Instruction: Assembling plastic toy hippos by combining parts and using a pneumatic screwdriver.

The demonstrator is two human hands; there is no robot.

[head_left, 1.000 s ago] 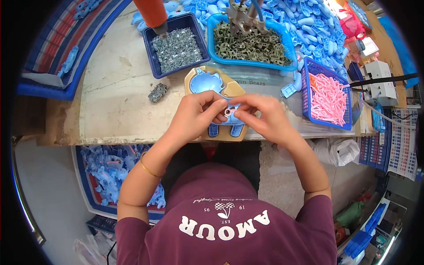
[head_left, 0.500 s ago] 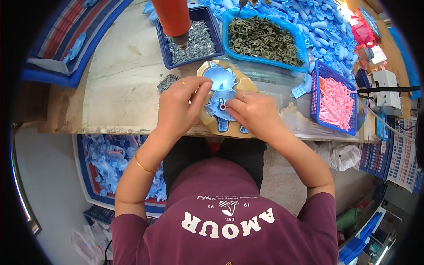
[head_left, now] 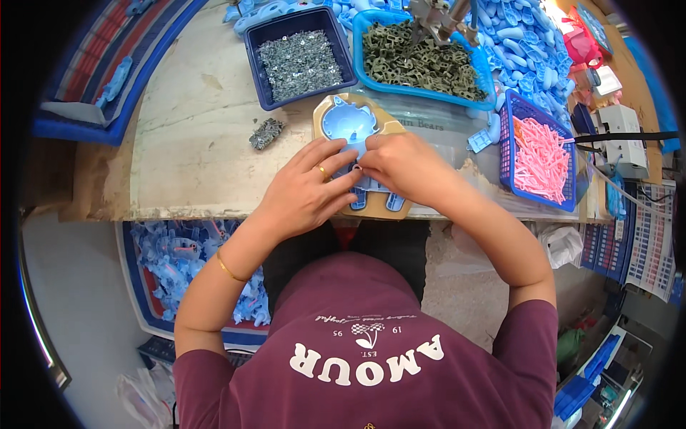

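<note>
A light blue plastic shell (head_left: 349,119) lies in a tan jig board (head_left: 392,127) at the table's front edge. Its upper part is a round, toothed bowl; leg-like pieces show below my hands. My left hand (head_left: 306,187) rests over the shell's left side, fingers stretched out and slightly spread, holding nothing visible. From the right, my right hand (head_left: 406,166) bends over the shell's middle with thumb and fingers pinched together. What they pinch is hidden. The fingertips of both hands nearly meet, covering the centre of the shell.
A dark blue tray (head_left: 251,66) of small metal parts and a light blue tray (head_left: 359,68) of dark green clips stand behind. At right is a purple basket (head_left: 509,154) of pink sticks. Metal tooling (head_left: 437,18) hangs above the green clips. A small metal heap (head_left: 266,134) lies left.
My left hand has gone from a raised pinch to lying spread over the shell. My right hand has shifted slightly inward. The orange power screwdriver has left the view at the top.
</note>
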